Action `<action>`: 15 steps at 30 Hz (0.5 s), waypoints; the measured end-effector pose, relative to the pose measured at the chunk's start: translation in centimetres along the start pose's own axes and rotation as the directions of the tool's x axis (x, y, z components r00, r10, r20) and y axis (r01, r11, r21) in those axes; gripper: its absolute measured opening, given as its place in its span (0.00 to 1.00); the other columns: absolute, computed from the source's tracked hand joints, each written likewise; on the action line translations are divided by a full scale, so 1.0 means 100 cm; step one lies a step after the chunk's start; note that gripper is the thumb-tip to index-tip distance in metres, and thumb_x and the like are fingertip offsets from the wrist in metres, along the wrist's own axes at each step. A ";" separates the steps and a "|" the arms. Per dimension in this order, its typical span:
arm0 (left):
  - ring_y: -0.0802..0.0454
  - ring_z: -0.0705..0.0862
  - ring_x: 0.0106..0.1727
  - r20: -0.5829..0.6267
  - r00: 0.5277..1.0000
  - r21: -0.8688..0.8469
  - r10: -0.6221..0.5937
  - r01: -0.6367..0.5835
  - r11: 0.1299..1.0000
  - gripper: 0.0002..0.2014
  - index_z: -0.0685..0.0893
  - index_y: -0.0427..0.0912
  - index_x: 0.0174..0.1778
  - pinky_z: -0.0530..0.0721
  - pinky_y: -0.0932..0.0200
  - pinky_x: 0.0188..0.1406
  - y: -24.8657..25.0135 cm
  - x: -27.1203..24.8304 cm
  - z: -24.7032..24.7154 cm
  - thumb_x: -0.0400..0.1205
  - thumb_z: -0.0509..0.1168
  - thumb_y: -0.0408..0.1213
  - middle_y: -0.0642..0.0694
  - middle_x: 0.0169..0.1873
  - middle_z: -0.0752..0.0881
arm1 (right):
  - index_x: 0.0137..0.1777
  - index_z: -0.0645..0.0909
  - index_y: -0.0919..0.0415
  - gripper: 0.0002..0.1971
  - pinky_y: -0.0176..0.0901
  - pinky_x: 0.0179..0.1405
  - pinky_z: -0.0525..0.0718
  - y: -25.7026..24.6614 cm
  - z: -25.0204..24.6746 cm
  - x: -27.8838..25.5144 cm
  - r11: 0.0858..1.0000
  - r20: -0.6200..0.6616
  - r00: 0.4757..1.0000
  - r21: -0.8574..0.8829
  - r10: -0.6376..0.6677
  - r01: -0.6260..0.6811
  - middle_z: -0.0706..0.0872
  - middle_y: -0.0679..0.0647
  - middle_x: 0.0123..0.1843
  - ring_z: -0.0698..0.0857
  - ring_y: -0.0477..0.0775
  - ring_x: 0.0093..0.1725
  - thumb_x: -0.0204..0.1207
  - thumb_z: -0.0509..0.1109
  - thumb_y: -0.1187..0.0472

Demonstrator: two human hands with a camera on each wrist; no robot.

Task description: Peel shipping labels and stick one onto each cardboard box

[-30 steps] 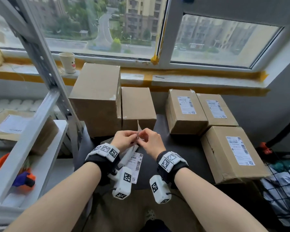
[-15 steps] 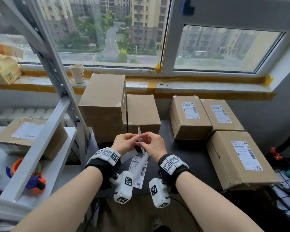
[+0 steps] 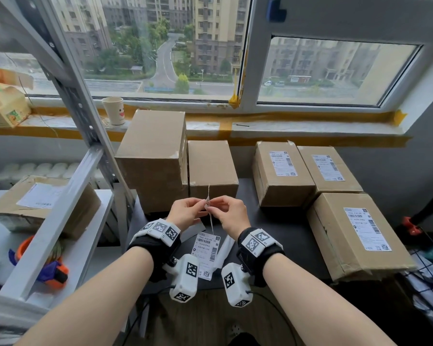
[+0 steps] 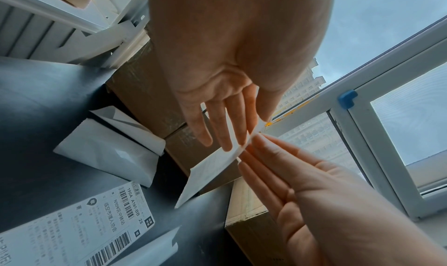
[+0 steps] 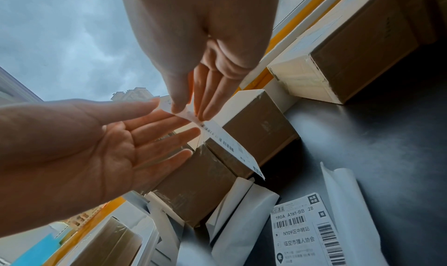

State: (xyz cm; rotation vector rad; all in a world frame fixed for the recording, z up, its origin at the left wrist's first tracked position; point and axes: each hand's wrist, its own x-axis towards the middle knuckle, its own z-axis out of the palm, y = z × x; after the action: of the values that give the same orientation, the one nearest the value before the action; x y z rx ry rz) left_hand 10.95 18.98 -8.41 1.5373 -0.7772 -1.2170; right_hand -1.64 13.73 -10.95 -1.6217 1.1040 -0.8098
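So the dark table (image 3: 293, 236) under the window had five cardboard boxes on it. Biggest was the tall unlabelled box (image 3: 155, 156) at the back left, touching a shorter plain box (image 3: 211, 166) on its right. Over on the right were three labelled boxes: a big one (image 3: 355, 236) at the front and two smaller ones (image 3: 280, 173) (image 3: 328, 168) side by side behind it, each with a white label on top. A sixth box (image 3: 43, 203) with a label sat on the grey metal shelf (image 3: 60, 203) to the left, with an orange and blue tape dispenser (image 3: 53, 268) in front of it, and a paper cup (image 3: 113, 109) stood on the window sill.

Both hands were up above the table's near edge, in front of the two plain boxes. The left hand (image 3: 185, 211) and right hand (image 3: 231, 212) were pinching the top end of the same shipping label (image 3: 208, 203) between thumb and fingertips, right where the two hands met. The rest of the label hung down edge-on below the pinch, clear of the table; in the right wrist view its printed side (image 5: 227, 144) faced that camera. The other fingers were fairly straight, not curled.

Under the hands, a printed label sheet (image 3: 206, 255) lay flat on the table, with curled white backing strips (image 5: 244, 218) just beside it.
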 end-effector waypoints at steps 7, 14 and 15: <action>0.63 0.86 0.31 0.003 1.000 -0.028 0.012 -0.012 1.000 0.04 0.83 0.36 0.44 0.81 0.75 0.28 0.000 0.002 -0.001 0.81 0.65 0.32 0.43 0.37 0.86 | 0.49 0.88 0.60 0.07 0.46 0.56 0.88 0.007 0.003 0.007 1.000 -0.006 1.000 0.007 0.018 -0.018 0.91 0.56 0.47 0.90 0.49 0.48 0.72 0.76 0.63; 0.62 0.87 0.34 -0.003 1.000 0.009 0.029 -0.029 1.000 0.04 0.82 0.40 0.39 0.82 0.73 0.31 -0.003 0.004 -0.004 0.80 0.66 0.33 0.44 0.38 0.86 | 0.49 0.88 0.58 0.06 0.52 0.57 0.88 0.010 0.005 0.010 0.997 0.010 0.999 0.060 0.047 -0.047 0.91 0.56 0.47 0.90 0.51 0.50 0.72 0.75 0.63; 0.60 0.87 0.36 -0.001 1.000 0.013 0.031 -0.031 0.999 0.04 0.83 0.40 0.40 0.82 0.72 0.33 -0.003 0.004 -0.004 0.80 0.66 0.34 0.45 0.38 0.86 | 0.49 0.88 0.59 0.06 0.52 0.57 0.88 0.009 0.005 0.010 0.997 0.013 0.999 0.065 0.048 -0.049 0.91 0.57 0.47 0.90 0.52 0.50 0.72 0.75 0.64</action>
State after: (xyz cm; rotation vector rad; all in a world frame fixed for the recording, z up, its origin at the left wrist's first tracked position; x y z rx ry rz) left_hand 11.43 18.85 -8.80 1.5308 -0.8062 -1.1902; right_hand -1.04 12.86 -12.01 -1.5375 1.0942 -0.7963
